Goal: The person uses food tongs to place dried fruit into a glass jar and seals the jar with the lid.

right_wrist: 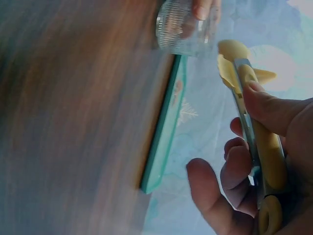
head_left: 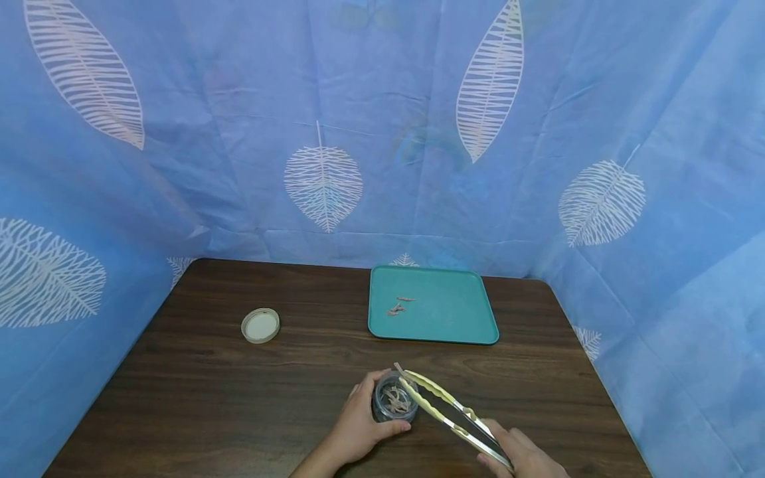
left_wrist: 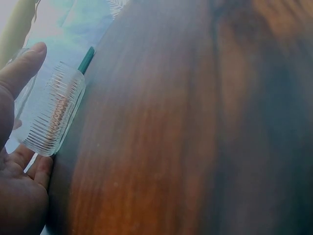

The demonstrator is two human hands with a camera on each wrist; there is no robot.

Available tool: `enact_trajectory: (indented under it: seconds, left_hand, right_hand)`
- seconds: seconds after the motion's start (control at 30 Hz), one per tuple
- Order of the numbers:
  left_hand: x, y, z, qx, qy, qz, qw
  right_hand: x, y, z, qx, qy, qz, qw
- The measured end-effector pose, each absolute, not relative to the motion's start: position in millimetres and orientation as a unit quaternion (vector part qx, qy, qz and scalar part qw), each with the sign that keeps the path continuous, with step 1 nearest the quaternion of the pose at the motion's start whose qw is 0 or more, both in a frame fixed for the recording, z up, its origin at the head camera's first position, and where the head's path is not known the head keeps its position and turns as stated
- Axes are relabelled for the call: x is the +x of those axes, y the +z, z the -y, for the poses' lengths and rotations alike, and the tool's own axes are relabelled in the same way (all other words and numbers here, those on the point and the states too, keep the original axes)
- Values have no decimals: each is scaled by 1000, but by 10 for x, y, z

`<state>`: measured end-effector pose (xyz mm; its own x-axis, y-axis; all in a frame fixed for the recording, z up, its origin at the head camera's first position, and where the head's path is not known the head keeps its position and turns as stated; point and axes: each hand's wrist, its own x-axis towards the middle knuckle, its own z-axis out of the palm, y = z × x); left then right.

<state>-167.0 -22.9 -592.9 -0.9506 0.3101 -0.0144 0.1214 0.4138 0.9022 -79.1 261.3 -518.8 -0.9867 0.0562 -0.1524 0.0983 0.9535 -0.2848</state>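
My left hand (head_left: 358, 425) holds a clear ribbed jar (left_wrist: 58, 110), thumb on the near side and fingers round the far side. Small pale-brown strips (head_left: 394, 399) lie inside the open jar, which stands on the table. My right hand (head_left: 518, 451) grips metal tongs with yellow tips and grips (head_left: 441, 403); the right wrist view shows the thumb along one arm of them. At the tongs' tips, over the jar's far right rim, a thin brownish strip (head_left: 398, 367) sticks out. Whether both tips pinch it is hard to tell.
A teal tray (head_left: 454, 312) at the back right bears several similar strips (head_left: 396, 309). A round lid (head_left: 261, 325) lies on the left of the dark wooden table (head_left: 239, 398). Blue leaf-patterned cloth (head_left: 382, 199) hangs behind and at both sides.
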Motion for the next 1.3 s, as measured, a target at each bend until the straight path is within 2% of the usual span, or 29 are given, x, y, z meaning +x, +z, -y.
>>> enact_trajectory:
  seconds: [0.27, 0.5, 0.6, 0.77, 0.83, 1.2, 1.3]
  left_hand:
    - [-1670, -5939, 235, 132, 527, -834, 94]
    - [-1667, -5951, 233, 129, 529, -834, 92]
    - [-1666, -5954, 229, 128, 528, -835, 90]
    - [-1668, -5940, 223, 128, 527, -835, 88]
    - [-1667, -5933, 222, 127, 528, -835, 90]
    - [-1678, -5950, 217, 125, 527, -836, 89]
    - [-1693, -5960, 213, 119, 529, -835, 93]
  right_hand:
    - [-736, -5118, -2684, 9, -168, -980, 105]
    - [-784, -5038, -2693, 33, -170, -981, 93]
    - [-787, -5033, -2665, 41, -159, -985, 45]
    - [-792, -5088, -2634, 11, -161, -979, -123]
    - [-819, -5102, -2631, 2, -169, -974, -150]
    - [-1110, -4949, -2638, 50, -216, -975, -17]
    - [-1185, -4938, -2648, 59, -226, -972, 4]
